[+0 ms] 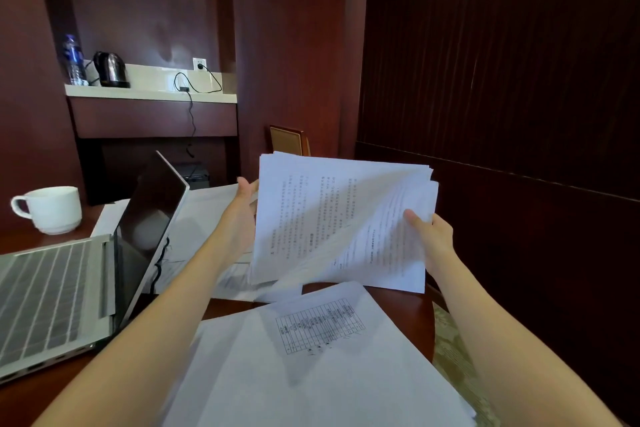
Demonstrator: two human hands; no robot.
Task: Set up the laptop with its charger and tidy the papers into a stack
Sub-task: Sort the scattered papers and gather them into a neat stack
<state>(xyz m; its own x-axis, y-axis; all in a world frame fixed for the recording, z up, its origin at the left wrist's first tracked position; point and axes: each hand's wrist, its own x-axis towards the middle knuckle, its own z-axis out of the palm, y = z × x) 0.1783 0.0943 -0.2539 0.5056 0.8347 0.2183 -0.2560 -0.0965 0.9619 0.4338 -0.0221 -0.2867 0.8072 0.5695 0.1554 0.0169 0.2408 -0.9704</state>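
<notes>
The dark wooden counter (408, 315) is carrying 1 open laptop (52, 295) at the left and 1 white cup (52, 210) beyond it. Loose papers (311, 374) are lying across its near edge, and more sheets (201, 218) are perhaps reaching under the laptop.

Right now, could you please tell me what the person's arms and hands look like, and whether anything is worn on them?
The left hand and right hand are bare: no gloves, rings, watch or bracelet show. Both forearms are bare too, with no sleeve in view right down to the frame's lower edge. No markings or cables show on them.
</notes>
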